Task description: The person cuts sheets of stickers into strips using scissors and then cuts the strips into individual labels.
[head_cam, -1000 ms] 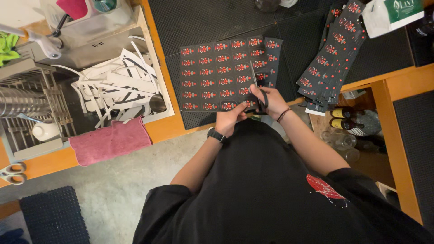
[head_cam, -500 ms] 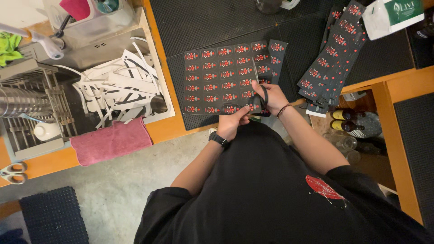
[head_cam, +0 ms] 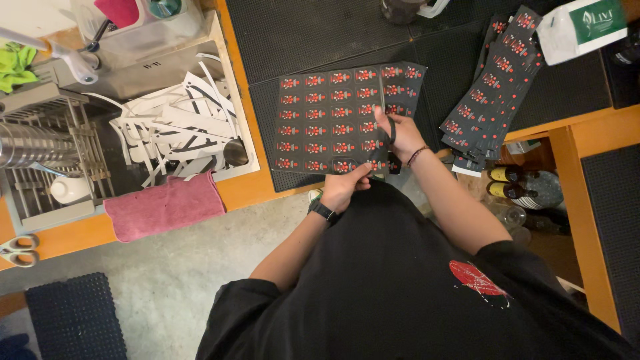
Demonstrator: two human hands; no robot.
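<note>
A black sheet (head_cam: pixel 323 123) printed with rows of small red motifs lies over the near edge of a black rubber mat (head_cam: pixel 313 33) on the counter. My left hand (head_cam: pixel 347 185), with a black watch at the wrist, pinches the sheet's near edge. My right hand (head_cam: pixel 402 135) holds black-handled scissors (head_cam: pixel 393 162). Their blades run up into the sheet near its right side. This splits off a narrow strip (head_cam: pixel 403 90) at the right.
A fanned pile of cut strips (head_cam: pixel 490 93) lies to the right, near a white bag with a green label (head_cam: pixel 580 27). White paper offcuts (head_cam: pixel 170 130) fill the sink. A pink towel (head_cam: pixel 163 208), dish rack (head_cam: pixel 40 157), spare scissors (head_cam: pixel 17 250) and bottles (head_cam: pixel 520 190) are nearby.
My right hand and the scissors have moved farther up the sheet, away from me. My left hand keeps its pinch on the near edge.
</note>
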